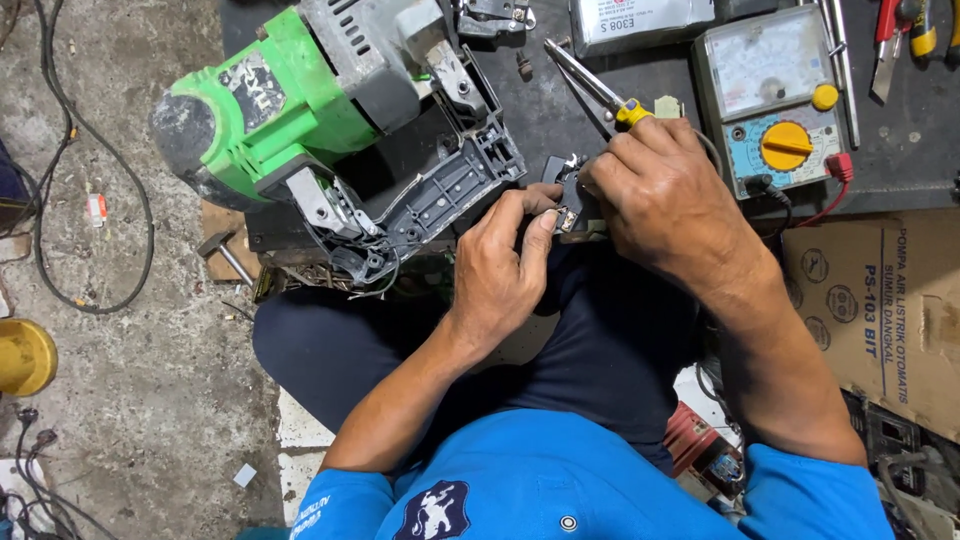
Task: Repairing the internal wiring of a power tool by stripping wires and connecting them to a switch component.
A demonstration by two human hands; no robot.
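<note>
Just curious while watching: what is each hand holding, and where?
The left hand pinches a small black switch part by its lower edge; the right hand grips pliers at their yellow handle.

my left hand (495,262) and right hand (660,195) pinch a small black switch part (567,205) of matt plastic with shiny metal contacts. the pliers (590,90) i grip are bare steel with a glossy yellow plastic handle. the power tool (330,130) has a scuffed, dusty green plastic shell and a grey metal body. the meter (775,100) is smooth plastic. the box (885,310) is matt brown cardboard, the floor (140,380) rough concrete.
</note>
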